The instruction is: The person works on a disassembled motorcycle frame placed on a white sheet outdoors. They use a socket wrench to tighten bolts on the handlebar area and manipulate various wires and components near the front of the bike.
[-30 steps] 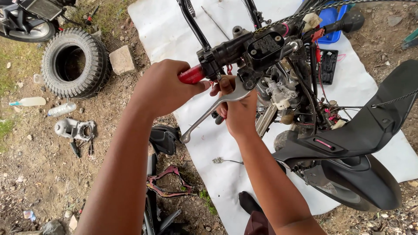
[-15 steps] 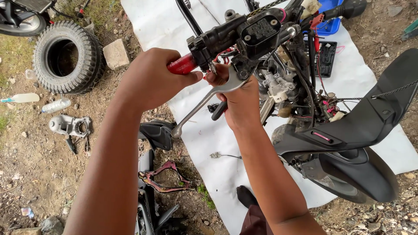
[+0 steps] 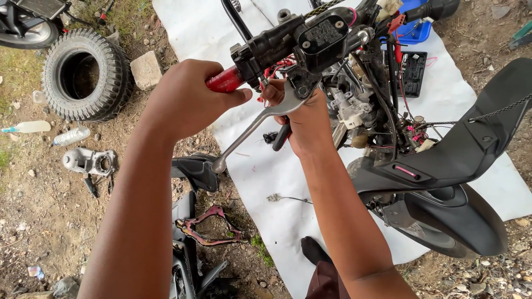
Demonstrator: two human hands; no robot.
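dirt yard, white sheet (image 3: 277, 188) | left hand (image 3: 185, 99) clenches red grip (image 3: 224, 81) | right hand (image 3: 305, 124) grasps black-handled tool (image 3: 281, 135)

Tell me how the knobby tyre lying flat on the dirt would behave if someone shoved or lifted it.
The tyre lies flat on its side, so it probably won't roll. Its chunky tread on rough dirt likely drags rather than slides. With no rim visible inside, it may be fairly light and flex slightly when lifted.
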